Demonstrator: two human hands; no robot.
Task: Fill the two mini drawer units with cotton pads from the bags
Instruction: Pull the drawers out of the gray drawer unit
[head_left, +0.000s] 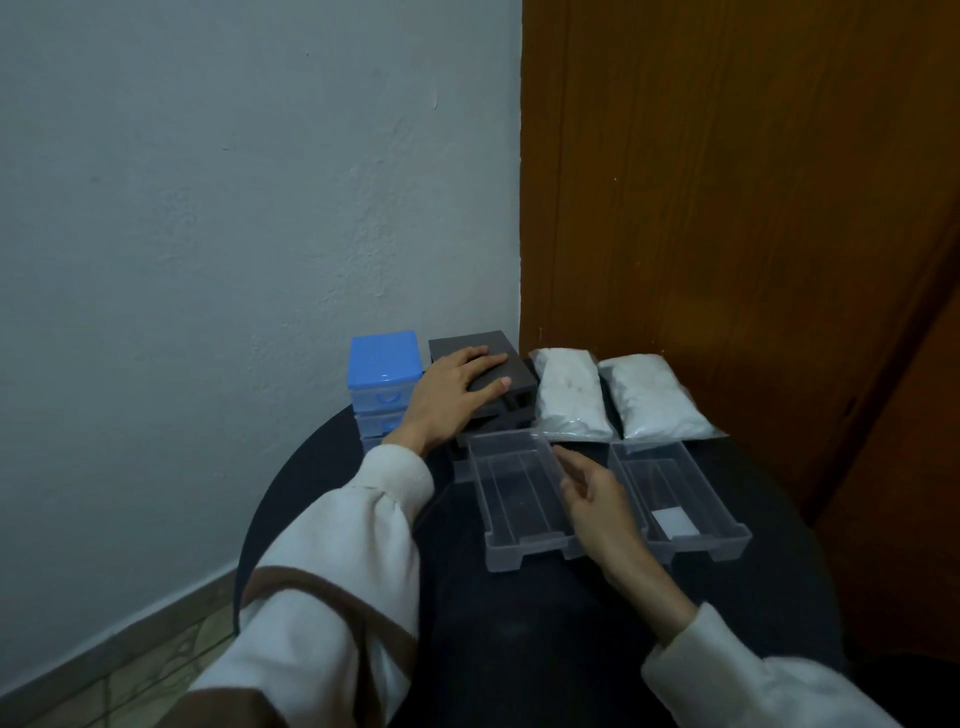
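left hand (457, 395) lies flat on the dark drawer unit (483, 364) beside the blue unit (384, 364). right hand (597, 499), fingers loosely spread, holds nothing between two clear drawers: near drawer (514, 499) empty, far drawer (680, 499) with one white pad (674, 522). two full bags (569, 395) lie behind.

The small plastic drawer unit (383, 382) had a bright blue top over pale translucent drawers; the boxy unit beside it (480, 374) was dark grey. Two clear bags (569, 395) held white pads. Both loose trays (517, 499) were colourless, the round table (519, 623) black, the sleeves (337, 561) cream.
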